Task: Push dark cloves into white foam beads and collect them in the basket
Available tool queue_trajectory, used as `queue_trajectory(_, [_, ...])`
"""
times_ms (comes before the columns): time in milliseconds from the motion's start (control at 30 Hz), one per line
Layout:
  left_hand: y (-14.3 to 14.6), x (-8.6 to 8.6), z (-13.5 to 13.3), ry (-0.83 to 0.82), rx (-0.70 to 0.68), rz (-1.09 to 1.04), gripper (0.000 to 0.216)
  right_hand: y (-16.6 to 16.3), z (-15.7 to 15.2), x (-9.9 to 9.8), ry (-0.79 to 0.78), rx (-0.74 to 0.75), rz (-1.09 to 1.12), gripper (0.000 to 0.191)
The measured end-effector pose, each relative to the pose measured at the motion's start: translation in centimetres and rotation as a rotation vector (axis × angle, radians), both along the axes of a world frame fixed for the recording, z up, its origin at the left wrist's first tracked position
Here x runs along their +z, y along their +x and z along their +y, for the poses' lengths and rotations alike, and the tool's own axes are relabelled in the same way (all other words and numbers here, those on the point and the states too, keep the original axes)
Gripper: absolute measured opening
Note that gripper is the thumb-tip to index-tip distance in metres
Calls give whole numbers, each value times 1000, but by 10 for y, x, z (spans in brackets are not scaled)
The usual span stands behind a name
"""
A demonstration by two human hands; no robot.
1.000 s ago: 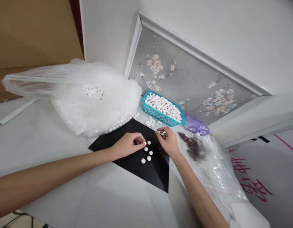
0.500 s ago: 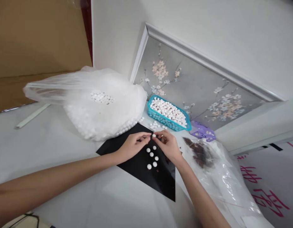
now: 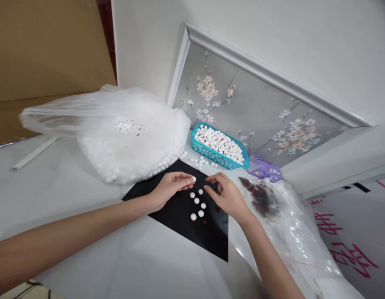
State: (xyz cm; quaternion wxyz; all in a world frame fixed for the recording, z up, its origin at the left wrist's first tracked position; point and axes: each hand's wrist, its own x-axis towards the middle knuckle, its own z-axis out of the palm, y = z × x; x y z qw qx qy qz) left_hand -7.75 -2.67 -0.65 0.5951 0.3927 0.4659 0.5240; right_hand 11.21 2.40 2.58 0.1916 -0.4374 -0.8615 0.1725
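Hands drawn apart since half a second ago, when the fingertips met over one bead; view also shifted slightly. Left hand (image 3: pixel 171 187) is rested on the black sheet (image 3: pixel 176 211), with a white bead (image 3: pixel 193 179) pinched at its fingertips. Right hand (image 3: pixel 229 196) is held just beside it, fingers curled and thumb and forefinger close together; whether anything is gripped cannot be told. Between the two hands, six loose beads (image 3: pixel 196 201) are laid in a rough cluster on the sheet, and a few brown crumbs (image 3: pixel 205 222) are seen near its right edge.

The sheet is placed mid-desk (image 3: pixel 55 199), one corner pointed at the near edge. Toward the far edge a blue basket (image 3: pixel 211 157) filled with beads is set against a flowered framed panel (image 3: pixel 257 104), with scattered beads (image 3: pixel 200 162) just in front of it. A big plastic bag of beads (image 3: pixel 133 141) is slumped at the far left, touching the sheet's far corner. Along the right edge a clear bag of brown bits (image 3: pixel 263 198) is spread, with a purple item (image 3: pixel 267 169) behind it. A white strip (image 3: pixel 33 153) lies at the far left, below cardboard (image 3: pixel 39 50).
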Motion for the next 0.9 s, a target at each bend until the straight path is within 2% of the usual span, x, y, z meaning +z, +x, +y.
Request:
queue_trajectory(100, [-2,-1,1,-8,6,5,30,4,5,-7,-27,-7,-89,10])
queue_trajectory(267, [-1,1,0,-19,-3,5,29,5,9,-15,-56,2,-51,9])
queue_trajectory(633, [-1,1,-2,-14,-19,13,30,-5,1,-8,-152,-89,377,19])
queue_trajectory(900, [1,6,-4,-35,-50,13,31,-11,-12,1,-166,-116,529,17])
